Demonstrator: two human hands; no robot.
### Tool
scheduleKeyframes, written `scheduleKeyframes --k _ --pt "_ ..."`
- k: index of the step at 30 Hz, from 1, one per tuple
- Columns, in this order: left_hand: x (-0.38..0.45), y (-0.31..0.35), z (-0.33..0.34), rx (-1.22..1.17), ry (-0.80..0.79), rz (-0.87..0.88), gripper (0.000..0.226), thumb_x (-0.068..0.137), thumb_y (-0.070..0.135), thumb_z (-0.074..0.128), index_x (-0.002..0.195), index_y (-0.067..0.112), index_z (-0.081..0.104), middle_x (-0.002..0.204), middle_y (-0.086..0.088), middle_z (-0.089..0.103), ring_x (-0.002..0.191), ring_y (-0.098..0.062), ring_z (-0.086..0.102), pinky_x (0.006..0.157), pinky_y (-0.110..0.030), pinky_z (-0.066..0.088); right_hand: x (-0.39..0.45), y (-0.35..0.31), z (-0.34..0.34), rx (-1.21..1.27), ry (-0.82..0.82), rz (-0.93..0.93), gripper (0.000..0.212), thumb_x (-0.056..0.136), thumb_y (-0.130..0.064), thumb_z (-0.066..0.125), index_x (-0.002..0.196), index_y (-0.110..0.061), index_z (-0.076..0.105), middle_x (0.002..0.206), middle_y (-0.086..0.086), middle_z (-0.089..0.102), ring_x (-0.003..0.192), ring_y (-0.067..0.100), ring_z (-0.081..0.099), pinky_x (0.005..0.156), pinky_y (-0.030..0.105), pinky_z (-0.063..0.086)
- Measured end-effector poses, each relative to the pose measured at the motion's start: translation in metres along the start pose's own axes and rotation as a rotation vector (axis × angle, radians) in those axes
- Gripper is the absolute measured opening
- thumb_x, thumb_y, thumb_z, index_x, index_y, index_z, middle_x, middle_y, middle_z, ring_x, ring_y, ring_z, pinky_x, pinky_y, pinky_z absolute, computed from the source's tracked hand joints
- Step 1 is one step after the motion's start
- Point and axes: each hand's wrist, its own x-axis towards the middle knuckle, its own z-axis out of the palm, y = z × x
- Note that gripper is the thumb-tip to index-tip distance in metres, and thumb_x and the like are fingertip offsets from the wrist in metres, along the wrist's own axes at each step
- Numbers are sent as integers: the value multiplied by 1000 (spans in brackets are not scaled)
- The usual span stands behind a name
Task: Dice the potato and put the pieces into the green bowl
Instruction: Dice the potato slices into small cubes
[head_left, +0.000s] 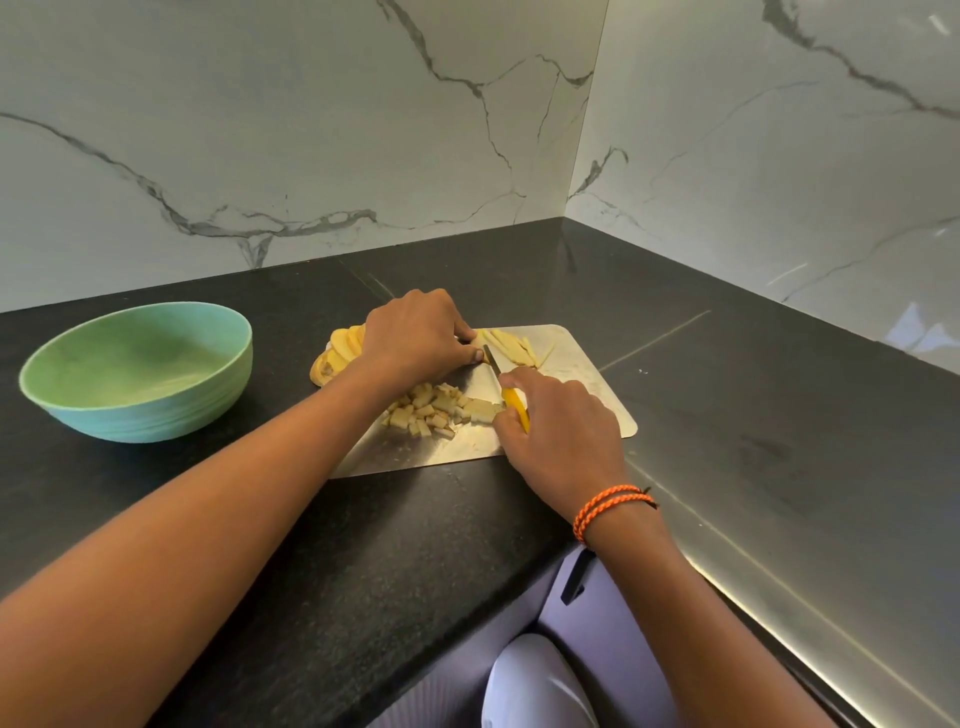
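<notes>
Fingers of the left hand (415, 332) pinch potato strips (511, 349) while the right hand (558, 431) grips the yellow-handled knife (511, 400); dicing under way, crosscut next, green bowl (140, 371) unfilled.

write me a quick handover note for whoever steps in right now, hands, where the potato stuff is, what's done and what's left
Left hand: pinning potato strips at the far side of the cutting board.
Right hand: gripping the yellow-handled knife, blade beside the left fingertips.
Done: a pile of diced pieces sits mid-board.
Waiting: potato slices at the board's left edge, cut strips at its far edge.
Left: dice the strips and slices, then move everything into the green bowl, which is empty on the counter to the left.
</notes>
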Motion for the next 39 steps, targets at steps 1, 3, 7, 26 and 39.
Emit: scheduleKeyframes --k 1,3,7,26,39 --pt "0 0 0 0 1 2 39 89 60 76 119 35 79 105 11 79 69 -7 57 56 -27 43 -3 1 -1 -5 -3 0 40 101 -37 49 141 -33 53 103 3 66 91 22 58 72 35 44" --pt "0 -1 0 0 1 8 39 89 60 77 119 35 79 108 11 79 69 -7 57 57 -28 44 -9 3 -4 -29 -5 9 40 102 -38 47 142 -32 52 99 2 65 85 19 54 69 33 40" --pt "-1 0 0 -1 5 16 40 89 58 77 120 33 79 110 10 79 69 -8 57 56 -26 44 -14 10 -8 -43 20 38 41 102 -39 48 142 -32 53 92 -1 65 80 15 57 66 31 46" --pt "0 -7 0 -106 50 -27 24 85 55 82 101 36 84 95 14 79 72 -7 60 67 -31 56 42 -5 16 6 68 11 40 99 -35 50 138 -31 58 109 9 67 99 28 61 76 37 44" --pt "-5 -5 4 -62 101 21 15 84 53 81 84 39 79 91 18 75 85 -11 68 71 -34 59 43 -5 17 -23 34 -12 40 100 -35 49 139 -30 58 117 9 66 104 30 61 81 38 46"
